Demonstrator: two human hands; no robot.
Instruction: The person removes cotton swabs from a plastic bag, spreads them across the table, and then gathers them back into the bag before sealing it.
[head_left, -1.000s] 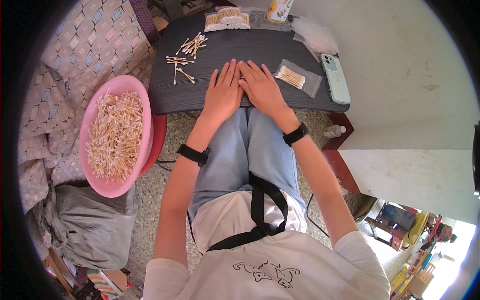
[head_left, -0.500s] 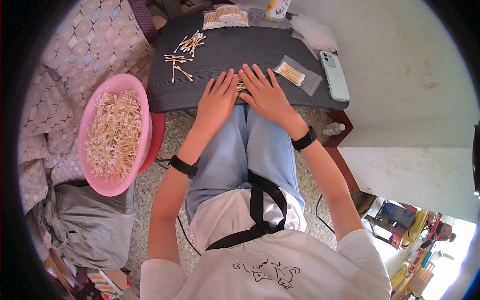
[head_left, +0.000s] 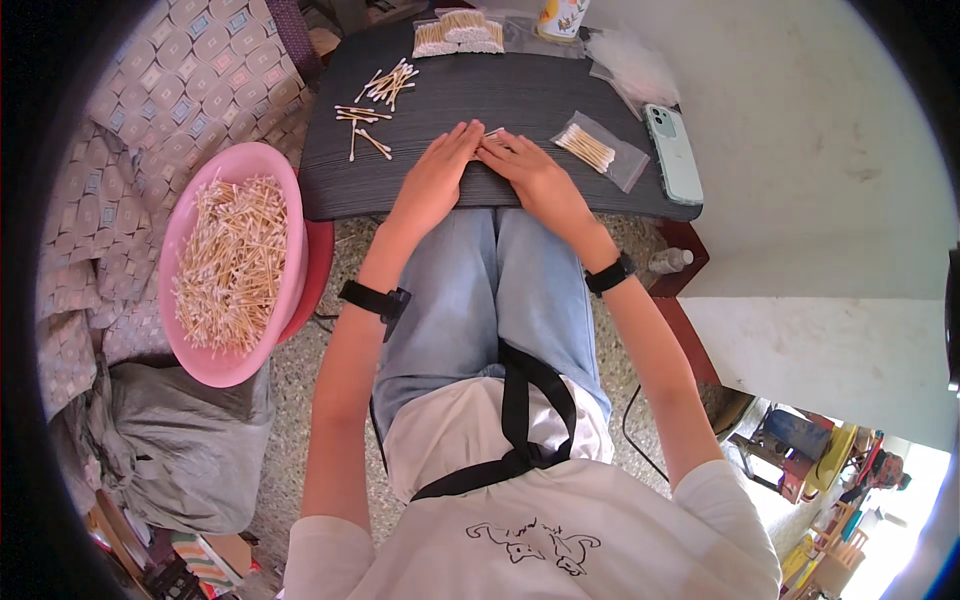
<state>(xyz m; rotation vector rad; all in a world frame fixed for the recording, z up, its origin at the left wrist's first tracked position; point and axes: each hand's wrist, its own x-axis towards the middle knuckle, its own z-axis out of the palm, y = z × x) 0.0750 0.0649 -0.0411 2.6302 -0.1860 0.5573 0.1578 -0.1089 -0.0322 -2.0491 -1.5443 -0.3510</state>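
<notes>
On the dark table (head_left: 400,170), my left hand (head_left: 437,175) and my right hand (head_left: 533,175) meet at the fingertips near the front edge. Their fingers are drawn together and curve around a small bunch of cotton swabs (head_left: 493,133), pressed in from both sides. Most of this bunch is hidden under the fingers; only a little of it peeks out between them. To the right of my right hand lies a clear plastic bag (head_left: 628,165) with a row of cotton swabs (head_left: 585,147) in it. Loose cotton swabs (head_left: 390,85) lie in small groups beyond my left hand.
A pink basin (head_left: 293,240) heaped with cotton swabs (head_left: 230,265) stands at the left, on a red stool (head_left: 318,270). Filled swab packs (head_left: 460,35), a printed cup (head_left: 560,18) and a stack of clear bags (head_left: 630,65) line the far side. A phone (head_left: 673,155) lies at the right edge.
My hands lay flatter with fingers spread over the swabs. Now the fingers are drawn together and tilted inward, closing around the bunch from both sides. The view has shifted slightly.
</notes>
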